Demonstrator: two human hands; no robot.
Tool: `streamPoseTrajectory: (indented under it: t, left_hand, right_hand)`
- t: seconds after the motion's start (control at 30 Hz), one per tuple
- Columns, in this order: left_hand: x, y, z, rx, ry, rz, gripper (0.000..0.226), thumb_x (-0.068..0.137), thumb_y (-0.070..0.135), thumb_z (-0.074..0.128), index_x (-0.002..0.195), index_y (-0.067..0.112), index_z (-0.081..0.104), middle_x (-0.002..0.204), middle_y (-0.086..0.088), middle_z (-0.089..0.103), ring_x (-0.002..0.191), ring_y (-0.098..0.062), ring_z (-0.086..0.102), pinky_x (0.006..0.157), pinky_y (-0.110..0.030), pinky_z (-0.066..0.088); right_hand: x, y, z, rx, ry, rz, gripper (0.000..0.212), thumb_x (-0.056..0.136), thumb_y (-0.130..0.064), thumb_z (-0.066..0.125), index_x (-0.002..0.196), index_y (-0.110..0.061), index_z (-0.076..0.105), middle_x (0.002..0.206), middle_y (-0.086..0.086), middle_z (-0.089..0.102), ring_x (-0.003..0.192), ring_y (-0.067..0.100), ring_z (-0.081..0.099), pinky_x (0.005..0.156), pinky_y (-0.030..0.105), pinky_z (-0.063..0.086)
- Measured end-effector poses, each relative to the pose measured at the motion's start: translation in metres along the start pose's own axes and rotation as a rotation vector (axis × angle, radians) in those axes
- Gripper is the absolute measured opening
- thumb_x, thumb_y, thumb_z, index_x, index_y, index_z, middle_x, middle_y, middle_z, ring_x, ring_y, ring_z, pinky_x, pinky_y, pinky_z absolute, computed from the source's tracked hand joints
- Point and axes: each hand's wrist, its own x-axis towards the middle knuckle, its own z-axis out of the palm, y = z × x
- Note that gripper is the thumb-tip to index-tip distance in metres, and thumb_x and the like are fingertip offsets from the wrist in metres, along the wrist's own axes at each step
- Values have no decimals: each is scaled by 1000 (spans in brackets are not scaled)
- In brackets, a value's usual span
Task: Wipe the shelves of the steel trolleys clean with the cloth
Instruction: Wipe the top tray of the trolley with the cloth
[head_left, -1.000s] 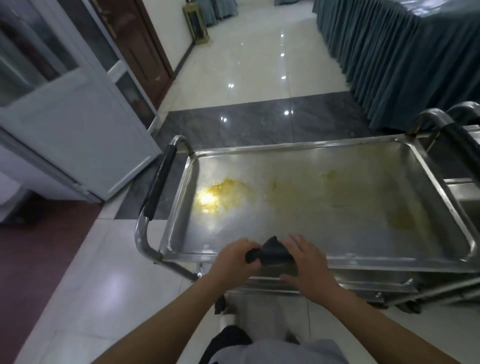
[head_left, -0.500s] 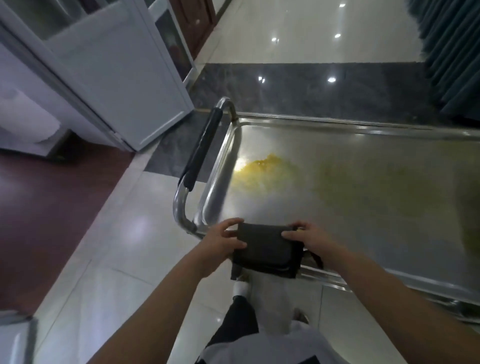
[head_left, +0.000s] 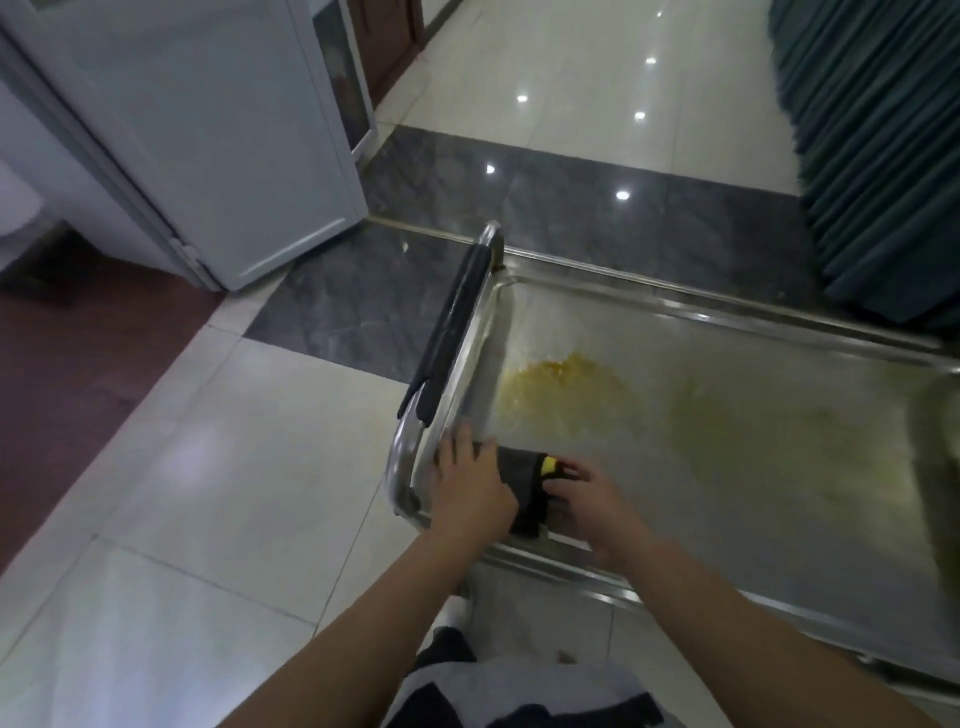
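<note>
A steel trolley's top shelf fills the right half of the head view, with a raised rim. A yellow stain lies near its left end, and a fainter greenish smear spreads to the right. A dark folded cloth with a yellow tag rests in the shelf's near left corner. My left hand presses on the cloth's left side. My right hand grips its right edge by the yellow tag.
The trolley's push handle with a black grip runs along the left end. A white open door stands at the left over tiled floor. Dark teal table skirting hangs at the far right.
Both hands have carried the cloth over the near rim and laid it in the shelf's left corner. The camera has swung left and down.
</note>
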Motion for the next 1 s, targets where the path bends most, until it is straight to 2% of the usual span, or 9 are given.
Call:
streamPoseTrajectory:
  t: [0.07,0.13,0.27,0.43,0.5,0.63,0.73,0.83,1.0]
  left_hand:
    - [-2,-1,9,102,-10,170,69,86,24,47,152,26,26,166,-2,-4,151,-25,-9,119,-46,-7]
    - [-1,-10,19,140,-75,225,67,93,31,43,155,28,18,166,-1,-6,151,-24,-13,119,-47,-9]
    - [18,-34,32,223,-106,274,64,100,46,24,157,28,3,165,-1,-13,150,-26,-18,115,-46,-17]
    - [32,-54,57,263,-100,324,63,94,59,5,151,43,-17,163,4,-19,141,-14,-34,106,-39,-37]
    - [31,-59,67,290,-98,337,62,93,62,3,144,49,-30,162,4,-22,138,-13,-42,107,-41,-37]
    - [33,-66,72,311,-107,369,64,94,64,4,146,47,-28,161,2,-26,136,-13,-46,107,-42,-36]
    - [32,-63,68,301,-111,354,64,91,68,2,144,51,-29,162,4,-25,137,-12,-45,109,-41,-34]
    - [23,-56,63,241,-62,259,62,90,71,1,143,55,-27,163,4,-21,144,-17,-34,116,-41,-24]
    - [14,-44,65,309,-3,165,63,92,69,-2,151,50,-14,166,1,-10,150,-23,-20,121,-48,-11]
  right_hand:
    - [1,0,6,-84,37,-5,33,91,5,57,119,-11,62,99,14,69,83,29,66,72,40,57]
    - [1,0,2,-159,154,-45,36,93,0,57,127,-11,58,114,14,65,99,31,64,87,45,56]
    - [-15,7,-25,-347,283,-139,24,93,-7,60,116,-12,64,117,11,66,94,18,62,74,25,49]
    - [-36,25,-63,-495,416,-172,27,95,-13,59,121,-11,64,117,11,66,104,25,61,91,42,51]
    - [-37,31,-70,-553,427,-184,28,96,-15,57,123,-12,62,119,10,65,104,23,61,90,39,50]
    - [-23,36,-77,-725,409,-286,30,95,-18,58,124,-12,61,126,9,59,107,18,55,89,27,41]
    - [-1,28,-79,-977,362,-379,41,94,-26,61,131,-10,57,138,12,52,127,30,47,105,38,39]
    - [16,19,-83,-1252,386,-463,50,94,-41,56,137,-16,51,149,13,41,139,33,35,107,47,36]
    - [35,30,-101,-1454,281,-473,62,98,-55,30,153,-29,24,164,6,13,150,29,9,114,53,17]
